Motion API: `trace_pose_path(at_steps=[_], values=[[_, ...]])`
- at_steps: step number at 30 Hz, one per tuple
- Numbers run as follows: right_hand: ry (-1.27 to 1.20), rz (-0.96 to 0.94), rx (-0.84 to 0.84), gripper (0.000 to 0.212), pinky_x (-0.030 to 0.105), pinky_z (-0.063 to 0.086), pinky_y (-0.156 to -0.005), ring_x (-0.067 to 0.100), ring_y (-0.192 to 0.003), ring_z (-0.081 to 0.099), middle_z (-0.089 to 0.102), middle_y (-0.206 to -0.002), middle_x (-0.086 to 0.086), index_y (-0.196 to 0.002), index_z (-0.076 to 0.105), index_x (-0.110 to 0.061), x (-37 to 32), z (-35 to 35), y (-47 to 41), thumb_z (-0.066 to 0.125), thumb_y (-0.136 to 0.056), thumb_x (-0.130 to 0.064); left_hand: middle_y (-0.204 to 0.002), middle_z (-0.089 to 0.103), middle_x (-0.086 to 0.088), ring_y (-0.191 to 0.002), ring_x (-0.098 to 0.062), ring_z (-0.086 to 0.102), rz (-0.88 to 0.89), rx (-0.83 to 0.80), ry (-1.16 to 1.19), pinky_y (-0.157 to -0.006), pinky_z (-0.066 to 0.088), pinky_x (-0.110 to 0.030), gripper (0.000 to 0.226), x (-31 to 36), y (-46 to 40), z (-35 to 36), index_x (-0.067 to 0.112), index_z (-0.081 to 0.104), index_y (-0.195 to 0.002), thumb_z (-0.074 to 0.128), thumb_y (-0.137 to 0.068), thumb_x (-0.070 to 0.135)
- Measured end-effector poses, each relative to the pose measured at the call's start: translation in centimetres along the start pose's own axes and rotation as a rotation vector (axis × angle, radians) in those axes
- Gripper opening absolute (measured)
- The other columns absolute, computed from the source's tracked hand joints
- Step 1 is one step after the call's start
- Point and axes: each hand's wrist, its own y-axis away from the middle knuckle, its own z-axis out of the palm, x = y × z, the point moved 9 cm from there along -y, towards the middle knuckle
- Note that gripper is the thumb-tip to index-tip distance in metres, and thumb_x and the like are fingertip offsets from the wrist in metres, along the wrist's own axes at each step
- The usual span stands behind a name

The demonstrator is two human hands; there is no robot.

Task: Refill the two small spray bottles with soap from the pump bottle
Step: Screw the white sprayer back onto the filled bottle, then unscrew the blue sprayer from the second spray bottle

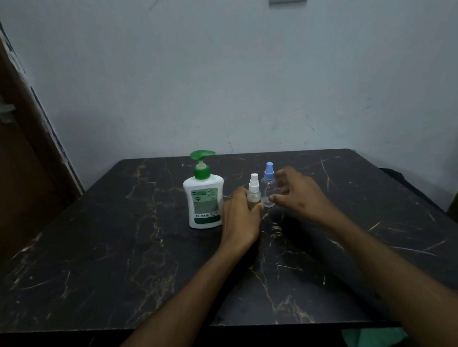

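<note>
- Pump bottle (204, 199): white body, green pump head, upright on the dark marbled table (93, 248), just left of the two small bottles. It is untouched and probably set close so its spout is in easy reach for refilling.
- White-capped spray bottle (254, 192): upright on the table between the pump bottle and the blue-capped one, yellowish contents faintly visible, cap on.
- Left hand (240, 218): fingers curled round the lower body of the white-capped spray bottle, gripping it, most likely to steady it for uncapping.
- Blue-capped spray bottle (268, 184): clear, upright, just behind and right of the white-capped one, cap on. It looks empty, though the dim light makes this uncertain.
- Right hand (294, 193): fingers spread and loosely bent, holding nothing, hovering beside the blue-capped bottle; contact cannot be told.
- Progress: both caps are still in place, so refilling appears not yet begun.
</note>
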Motion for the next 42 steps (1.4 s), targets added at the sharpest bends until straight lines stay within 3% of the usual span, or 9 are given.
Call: trace_pose_path(at_steps=[6,12,16,21,23,27,33,38,42], values=[[-0.046,-0.041,0.038,0.045,0.031,0.049,-0.083,0.019,-0.103,0.067,0.07,-0.116,0.0,-0.127,0.056,-0.017,-0.5,0.9,-1.0,0.078,-0.088,-0.019,-0.105,0.072,0.007,-0.097,-0.008,0.066,0.035,-0.007,-0.023,-0.075,0.045,-0.02,0.015,0.4,-1.0,0.3,0.019,0.068,-0.113,0.074,-0.099,0.023],[0.005,-0.064,0.004,0.038,0.028,0.056,-0.081,0.009,-0.093,0.067,0.068,-0.105,-0.008,-0.12,0.055,-0.022,0.1,0.2,0.0,0.078,-0.09,-0.025,-0.117,0.069,0.008,-0.107,-0.009,0.064,-0.006,-0.057,-0.031,-0.075,0.038,-0.01,0.024,-0.1,-0.9,0.7,0.022,0.062,-0.125,0.07,-0.103,0.022],[-0.027,-0.059,0.031,0.038,0.011,0.043,-0.072,-0.007,-0.088,0.061,0.064,-0.099,-0.017,-0.119,0.053,-0.03,0.3,-2.9,3.1,0.078,-0.091,-0.025,-0.143,0.065,-0.002,-0.129,-0.017,0.062,-0.059,-0.102,-0.01,-0.1,0.046,-0.026,0.053,-0.5,-0.1,0.5,0.017,0.049,-0.149,0.072,-0.101,0.019],[-0.057,-0.087,0.053,0.041,0.011,0.048,-0.076,-0.003,-0.095,0.066,0.07,-0.105,-0.014,-0.122,0.059,-0.027,-2.1,-5.5,7.4,0.081,-0.087,-0.03,-0.169,0.042,0.0,-0.154,-0.019,0.04,-0.011,-0.118,-0.082,-0.121,0.032,-0.03,0.084,1.0,3.6,-1.7,0.017,0.028,-0.168,0.075,-0.099,0.031],[-0.051,-0.112,0.03,0.042,0.011,0.05,-0.077,-0.004,-0.094,0.066,0.069,-0.105,-0.016,-0.12,0.059,-0.03,-3.6,-5.4,8.9,0.083,-0.085,-0.034,-0.16,0.049,0.013,-0.145,-0.008,0.049,0.061,-0.08,-0.035,-0.122,0.041,-0.032,0.082,1.9,5.9,-3.1,0.027,0.036,-0.164,0.08,-0.095,0.033],[-0.034,-0.177,0.027,0.038,0.019,0.055,-0.078,-0.005,-0.089,0.065,0.068,-0.099,-0.021,-0.11,0.059,-0.038,-6.9,-4.4,11.0,0.084,-0.081,-0.039,-0.13,0.068,0.026,-0.119,0.01,0.063,0.165,-0.092,0.089,-0.094,0.048,-0.006,0.062,3.7,9.6,-4.0,0.037,0.061,-0.144,0.086,-0.087,0.033],[-0.003,-0.223,0.017,0.043,0.012,0.045,-0.073,-0.004,-0.088,0.059,0.06,-0.099,-0.022,-0.113,0.055,-0.043,-8.3,-2.2,11.6,0.082,-0.079,-0.045,-0.105,0.076,0.019,-0.1,-0.001,0.073,0.187,-0.069,0.158,-0.081,0.054,-0.016,0.029,3.3,10.5,-4.4,0.031,0.071,-0.114,0.08,-0.091,0.018],[0.041,-0.235,-0.019,0.044,0.016,0.047,-0.076,-0.004,-0.089,0.06,0.061,-0.103,-0.022,-0.119,0.055,-0.045,-8.0,-1.1,11.7,0.077,-0.081,-0.052,-0.102,0.077,0.019,-0.099,-0.001,0.074,0.166,-0.123,0.186,-0.08,0.053,-0.013,0.031,2.3,10.3,-4.2,0.032,0.071,-0.112,0.083,-0.09,0.013],[0.091,-0.265,-0.016,0.032,0.015,0.048,-0.073,-0.006,-0.085,0.06,0.061,-0.098,-0.024,-0.109,0.057,-0.043,-9.0,-2.1,11.2,0.069,-0.086,-0.06,-0.109,0.076,0.023,-0.106,0.003,0.072,0.165,-0.161,0.154,-0.09,0.058,-0.024,0.037,1.8,10.4,-3.8,0.04,0.069,-0.116,0.084,-0.089,0.019]])
